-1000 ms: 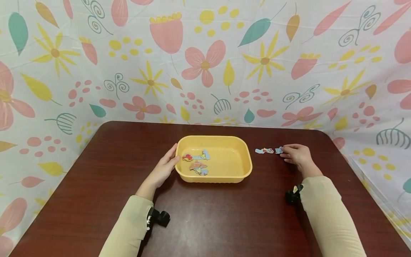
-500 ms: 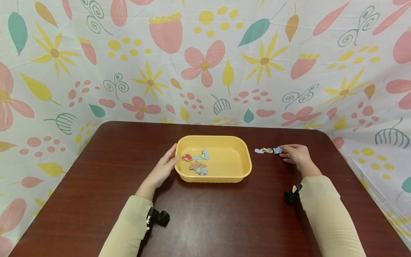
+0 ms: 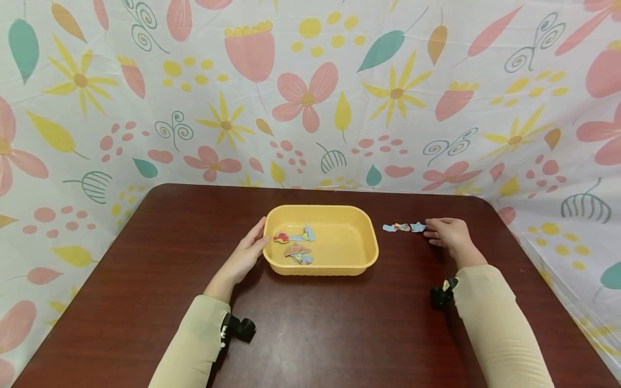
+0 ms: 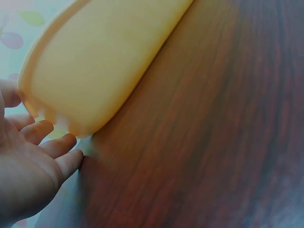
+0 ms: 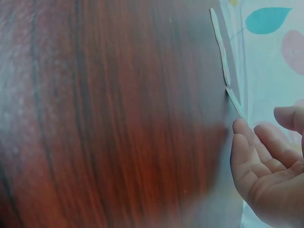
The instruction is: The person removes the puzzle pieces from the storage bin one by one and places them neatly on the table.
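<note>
My left hand (image 3: 247,253) holds the left end of a shallow yellow plastic tub (image 3: 339,269), thumb at the rim and fingers along the outer wall, as the left wrist view (image 4: 71,109) also shows. Right of the tub, my right hand (image 3: 448,236) holds a small light-blue jigsaw piece (image 3: 418,227) by its right edge. That piece meets a short strip of joined puzzle pieces (image 3: 396,227) lying on the table. From the right wrist, the piece (image 5: 235,102) slants up to my fingertips; my hand (image 5: 266,166) partly hides its far end.
Inside the tub, several colourful puzzle pieces (image 3: 299,252) lie toward the left, some overlapping. The dark reddish-brown wooden table (image 3: 335,334) ends at a floral cloth backdrop (image 3: 310,151) behind.
My right hand has brought the light-blue piece left, closing the gap to the strip. My left hand stays at the tub. The head view has shifted slightly.
</note>
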The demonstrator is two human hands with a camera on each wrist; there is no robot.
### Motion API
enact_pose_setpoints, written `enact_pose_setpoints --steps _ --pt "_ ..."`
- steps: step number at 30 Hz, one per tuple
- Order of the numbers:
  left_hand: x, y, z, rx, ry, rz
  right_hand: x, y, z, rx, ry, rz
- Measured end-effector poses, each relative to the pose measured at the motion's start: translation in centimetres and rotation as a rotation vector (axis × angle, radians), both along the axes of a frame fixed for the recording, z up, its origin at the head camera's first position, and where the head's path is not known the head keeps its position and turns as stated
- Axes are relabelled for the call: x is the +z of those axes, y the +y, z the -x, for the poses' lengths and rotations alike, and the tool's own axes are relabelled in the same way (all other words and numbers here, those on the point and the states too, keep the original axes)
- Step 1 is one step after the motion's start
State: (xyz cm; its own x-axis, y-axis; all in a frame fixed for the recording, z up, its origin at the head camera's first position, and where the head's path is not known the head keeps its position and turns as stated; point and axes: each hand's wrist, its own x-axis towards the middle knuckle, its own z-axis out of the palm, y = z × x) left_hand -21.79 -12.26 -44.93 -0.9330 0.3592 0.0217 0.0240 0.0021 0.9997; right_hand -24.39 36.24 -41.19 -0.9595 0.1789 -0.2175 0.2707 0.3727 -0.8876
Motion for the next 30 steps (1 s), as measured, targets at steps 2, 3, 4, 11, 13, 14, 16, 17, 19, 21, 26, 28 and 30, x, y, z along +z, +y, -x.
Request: enact_pose_setpoints --steps 2,3,4,11,13,14,16,17,19,21,26,28,30 --pt "0.0 0.0 0.0 0.002 -0.004 0.0 0.0 0.1 -0.1 0.008 0.0 -0.008" --pt "0.0 0.0 -0.1 0.003 -0.007 0.002 0.1 0.1 -0.1 0.009 0.002 -0.01" --pt "0.0 0.0 -0.1 0.001 -0.006 0.002 0.1 0.1 -0.1 0.011 0.004 -0.01" --pt "0.1 0.0 -0.1 -0.003 -0.004 -0.012 0.5 0.3 -0.2 0.004 0.008 -0.006" --pt "0.1 0.0 -0.1 -0.003 -0.004 -0.021 0.6 0.4 -0.3 0.001 0.008 0.006" --pt "0.1 0.0 -0.1 -0.002 -0.003 -0.026 0.7 0.4 -0.3 0.0 0.01 0.011" --pt "0.2 0.1 -0.1 -0.004 0.0 -0.034 0.9 0.3 -0.3 0.001 0.018 0.027" --pt "0.2 0.1 -0.1 -0.005 0.001 -0.036 0.9 0.3 -0.4 0.006 0.024 0.032" --pt "0.2 0.1 -0.1 -0.003 -0.001 -0.037 1.1 0.1 -0.4 0.016 0.035 0.042" --pt "0.3 0.2 -0.1 -0.005 0.001 -0.034 1.2 -0.1 -0.4 0.022 0.04 0.048" --pt "0.3 0.2 -0.1 -0.007 0.003 -0.034 1.5 -0.6 -0.2 0.037 0.037 0.068" --pt "0.3 0.2 -0.1 -0.007 0.004 -0.033 1.6 -0.9 -0.1 0.04 0.036 0.081" --pt "0.2 0.1 -0.1 -0.006 0.005 -0.031 1.7 -1.3 0.0 0.045 0.038 0.087"
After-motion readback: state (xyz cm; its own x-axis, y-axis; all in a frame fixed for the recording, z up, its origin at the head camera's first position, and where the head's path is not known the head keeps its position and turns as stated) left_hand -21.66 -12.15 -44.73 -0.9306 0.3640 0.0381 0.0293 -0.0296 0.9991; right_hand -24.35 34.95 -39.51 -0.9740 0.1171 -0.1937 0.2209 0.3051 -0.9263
